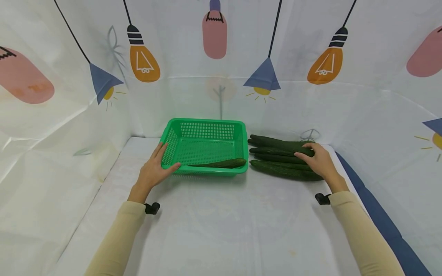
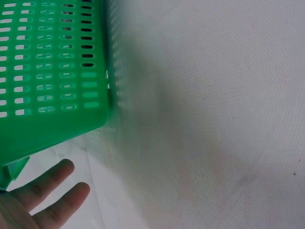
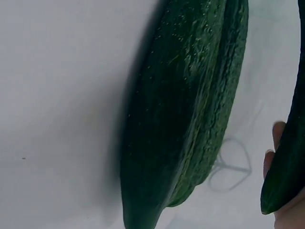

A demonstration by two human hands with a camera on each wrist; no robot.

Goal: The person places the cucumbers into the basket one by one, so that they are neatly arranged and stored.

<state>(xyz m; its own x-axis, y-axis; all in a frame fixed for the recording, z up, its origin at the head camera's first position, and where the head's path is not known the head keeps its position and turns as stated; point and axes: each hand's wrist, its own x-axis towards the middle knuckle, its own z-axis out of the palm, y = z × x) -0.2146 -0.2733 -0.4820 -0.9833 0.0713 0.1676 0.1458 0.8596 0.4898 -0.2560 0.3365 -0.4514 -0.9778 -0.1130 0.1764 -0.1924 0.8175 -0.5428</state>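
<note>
The bare right hand (image 3: 290, 213) holds a slender dark-green cucumber (image 3: 291, 160), apart from bumpy, thick dark-green cucumbers (image 3: 159, 119) lying lengthwise together on the white-covered table (image 3: 62, 86).

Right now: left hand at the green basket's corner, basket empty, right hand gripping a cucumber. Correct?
Not empty: the head view shows one cucumber lying in the green basket. The rest stands: left hand at its corner, right hand gripping another cucumber.

Basket (image 2: 52, 126) cut off by left wrist view's edges. Right fingers (image 3: 269, 162) partly hidden behind held cucumber (image 3: 291, 157).
</note>
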